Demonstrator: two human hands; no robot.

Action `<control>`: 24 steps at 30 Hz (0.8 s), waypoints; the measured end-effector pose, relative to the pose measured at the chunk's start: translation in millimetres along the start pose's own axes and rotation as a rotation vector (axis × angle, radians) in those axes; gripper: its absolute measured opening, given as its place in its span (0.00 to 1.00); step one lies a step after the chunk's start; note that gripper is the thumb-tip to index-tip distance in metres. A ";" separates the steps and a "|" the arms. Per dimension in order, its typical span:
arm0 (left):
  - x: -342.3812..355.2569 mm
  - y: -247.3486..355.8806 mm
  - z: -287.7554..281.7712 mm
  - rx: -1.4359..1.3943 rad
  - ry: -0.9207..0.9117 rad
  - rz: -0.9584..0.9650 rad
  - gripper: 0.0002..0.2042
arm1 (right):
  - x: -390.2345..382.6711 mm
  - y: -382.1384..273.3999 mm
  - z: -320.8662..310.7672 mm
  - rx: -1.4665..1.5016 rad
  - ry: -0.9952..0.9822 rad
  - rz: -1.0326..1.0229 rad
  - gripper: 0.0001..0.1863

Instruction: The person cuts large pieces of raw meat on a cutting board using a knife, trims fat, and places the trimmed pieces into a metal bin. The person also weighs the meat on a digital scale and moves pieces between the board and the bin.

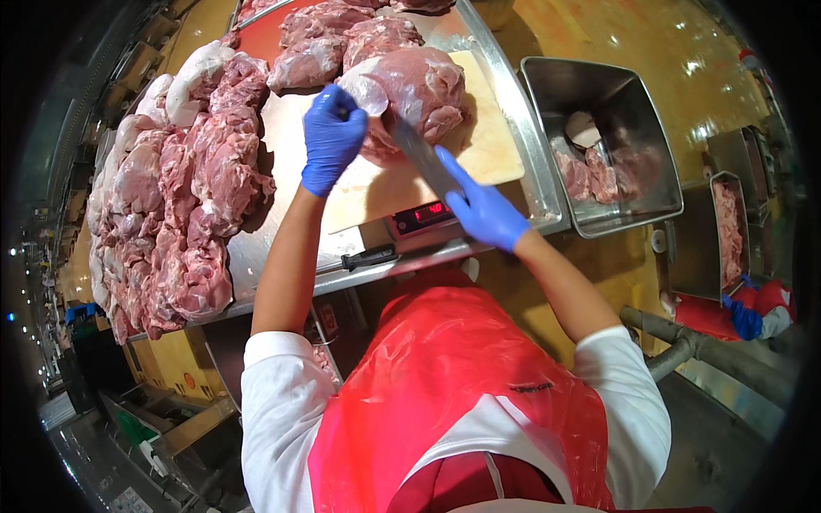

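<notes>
Gripped in my right hand (pixel 486 207), in a blue glove, is a large knife (pixel 419 154), its broad blade angled up-left against a big meat piece (pixel 423 85) on the cream cutting board (pixel 496 162). My left hand (pixel 332 137), also gloved, is a fist at that piece's left side, closed on something dark that I cannot make out, beside a pale flap of the meat. A scale (pixel 415 218) with a lit red display shows below the board, and a black-handled tool (pixel 368 256) lies along the steel table's near edge.
Piled meat (pixel 171 188) covers the table's left, with more pieces (pixel 304 47) behind the board. A steel bin (pixel 590 90) holding some meat sits at the right. Beyond it are a tray of meat (pixel 729 231), a co-worker (pixel 757 316) at lower right and a metal pipe rail (pixel 710 359).
</notes>
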State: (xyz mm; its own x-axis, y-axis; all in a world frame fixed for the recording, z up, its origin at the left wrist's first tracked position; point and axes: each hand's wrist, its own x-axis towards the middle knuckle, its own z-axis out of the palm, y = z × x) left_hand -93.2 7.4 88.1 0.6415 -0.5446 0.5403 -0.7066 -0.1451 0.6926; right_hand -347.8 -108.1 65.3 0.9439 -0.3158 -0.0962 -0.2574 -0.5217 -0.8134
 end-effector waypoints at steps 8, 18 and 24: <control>-4.0 -58.8 -37.0 -0.215 0.044 -0.321 0.22 | -71.4 -6.2 -52.8 0.099 -0.094 0.083 0.37; 13.6 -46.5 -16.9 -0.349 -0.162 -0.345 0.09 | 138.4 -82.4 7.1 0.436 0.271 0.001 0.38; 22.7 -104.0 -39.8 -0.405 -0.118 -0.419 0.08 | 41.7 -90.8 62.7 -0.229 0.020 0.180 0.38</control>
State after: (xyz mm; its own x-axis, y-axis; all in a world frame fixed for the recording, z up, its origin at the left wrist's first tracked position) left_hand 6.8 43.1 47.3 0.7874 -0.6002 0.1405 -0.2151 -0.0538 0.9751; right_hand -272.1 -24.2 99.2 0.8751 -0.4341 -0.2139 -0.4626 -0.6204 -0.6334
